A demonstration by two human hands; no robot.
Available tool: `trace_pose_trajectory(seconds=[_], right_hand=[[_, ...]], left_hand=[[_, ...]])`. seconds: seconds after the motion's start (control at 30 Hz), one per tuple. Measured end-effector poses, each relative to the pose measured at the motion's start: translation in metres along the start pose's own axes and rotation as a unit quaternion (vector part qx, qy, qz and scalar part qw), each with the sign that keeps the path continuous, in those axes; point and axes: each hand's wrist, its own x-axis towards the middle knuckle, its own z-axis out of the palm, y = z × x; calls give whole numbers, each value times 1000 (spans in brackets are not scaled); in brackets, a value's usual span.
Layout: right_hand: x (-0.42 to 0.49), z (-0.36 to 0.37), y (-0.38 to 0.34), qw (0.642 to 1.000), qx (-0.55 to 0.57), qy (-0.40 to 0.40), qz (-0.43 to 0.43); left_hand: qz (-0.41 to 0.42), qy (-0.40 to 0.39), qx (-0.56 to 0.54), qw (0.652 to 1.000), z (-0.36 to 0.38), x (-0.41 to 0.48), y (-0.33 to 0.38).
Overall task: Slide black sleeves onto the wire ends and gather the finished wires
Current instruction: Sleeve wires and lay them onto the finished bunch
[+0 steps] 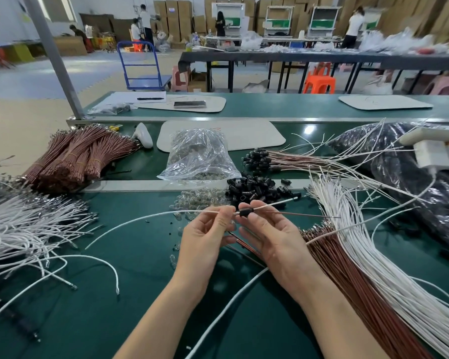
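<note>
Left grip [205,239]: I read thumb and forefinger closed together on the white wire [166,214], just left of the sleeve.
Right grip [272,237]: palm up, fingertips clamped on the black sleeve [243,213].
Black sleeve: threaded on the white wire, held in the air between my two grips, above the middle of the counter [140,268].
White wire: its long end trails off to the left and down to the counter; its short end pokes out right of the sleeve.
Thin brown wire [301,215]: runs right from the sleeve, beside the white end.
Loose sleeves [254,189]: a black heap just beyond the grips.
Clear pieces [200,199]: scattered left of that heap.
Clear bag [197,156]: behind the clear pieces, towards the far edge.
Sleeved wires [259,156]: a bunch with black caps, right of the clear bag.
Wire fan [360,250]: brown and white lengths spread towards the near right corner.
White tangle [24,229]: along the left edge.
Brown bundles [75,156]: banded, at the far left corner.
Dark bag [412,182]: at the right edge.
</note>
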Motion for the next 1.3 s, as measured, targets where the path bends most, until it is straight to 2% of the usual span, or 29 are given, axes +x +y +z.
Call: trace_pose_trajectory(seconds=[0.1, 0.47, 0.7, 1.0, 1.3], right_hand=[[0, 2, 1, 1000, -16, 7, -1], [-3, 5, -1, 998, -59, 35, 17], [-6, 5, -3, 994, -100, 36, 10], [-3, -4, -17, 994, -46, 92, -39], [-6, -25, -39, 978, 19, 176, -108]], left_hand=[[19, -23, 28, 999, 2, -3, 0], [14, -26, 49, 998, 2, -2, -5], [10, -20, 22, 1000, -2, 1, -3], [-12, 20, -47, 999, -7, 8, -1], [-28, 47, -123, 991, -16, 13, 10]])
